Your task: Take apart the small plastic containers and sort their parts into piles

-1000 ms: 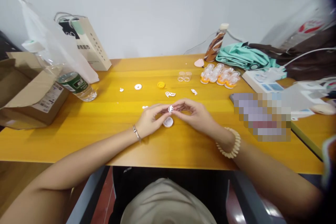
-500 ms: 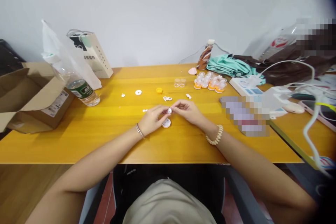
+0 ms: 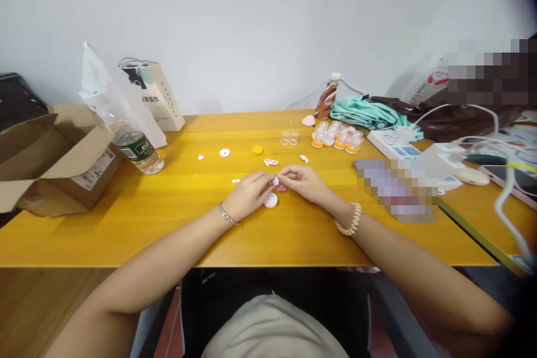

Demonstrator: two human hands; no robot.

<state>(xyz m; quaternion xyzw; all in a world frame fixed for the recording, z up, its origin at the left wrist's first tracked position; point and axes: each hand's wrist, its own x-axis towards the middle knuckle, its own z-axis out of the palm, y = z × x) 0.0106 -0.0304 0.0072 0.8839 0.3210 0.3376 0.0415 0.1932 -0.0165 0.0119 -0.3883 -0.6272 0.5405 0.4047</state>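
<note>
Between the fingertips of both hands is a small white plastic part (image 3: 276, 181), partly hidden by the fingers. My left hand (image 3: 251, 193) pinches it from the left, and my right hand (image 3: 302, 182) grips it from the right. Just below them on the table lies a round white disc (image 3: 271, 200). Beyond the hands are a white openwork piece (image 3: 271, 162), a yellow ring-shaped part (image 3: 257, 150) and a small white piece (image 3: 304, 159). Farther left sit a white ring (image 3: 225, 152) and a tiny white part (image 3: 200, 156).
Two clear cylinders (image 3: 289, 139) and several clear-and-orange capsules (image 3: 337, 138) stand at the back. An open cardboard box (image 3: 79, 162) and a water bottle (image 3: 140, 151) are on the left. A power strip (image 3: 394, 142) with white cables lies right, near a pixelated object (image 3: 394, 190).
The view has shifted slightly, so the whole scene sits a little lower and mostly farther right. Both hands keep the white part between their fingertips, and it appears turned slightly.
</note>
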